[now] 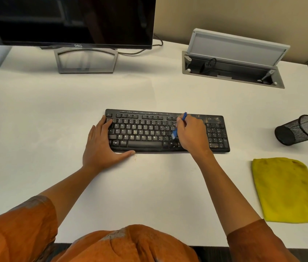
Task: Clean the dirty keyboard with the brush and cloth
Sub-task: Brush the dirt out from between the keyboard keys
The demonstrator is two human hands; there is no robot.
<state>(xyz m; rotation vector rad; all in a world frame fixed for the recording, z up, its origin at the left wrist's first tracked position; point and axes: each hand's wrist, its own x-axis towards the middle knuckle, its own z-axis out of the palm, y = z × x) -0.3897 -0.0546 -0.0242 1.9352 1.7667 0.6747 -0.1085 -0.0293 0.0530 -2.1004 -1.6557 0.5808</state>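
Note:
A black keyboard (149,129) lies in the middle of the white desk, with brownish dirt on its right part. My left hand (102,146) grips its left end, fingers over the keys and thumb along the front edge. My right hand (191,133) holds a small blue brush (179,125), bristles down on the keys to the right of the letter block. A yellow cloth (285,190) lies flat on the desk at the right, away from both hands.
A black mesh pen cup (298,129) lies on its side to the right of the keyboard. A dark monitor (70,19) on a grey stand is at the back left. An open cable hatch (232,70) is at the back right.

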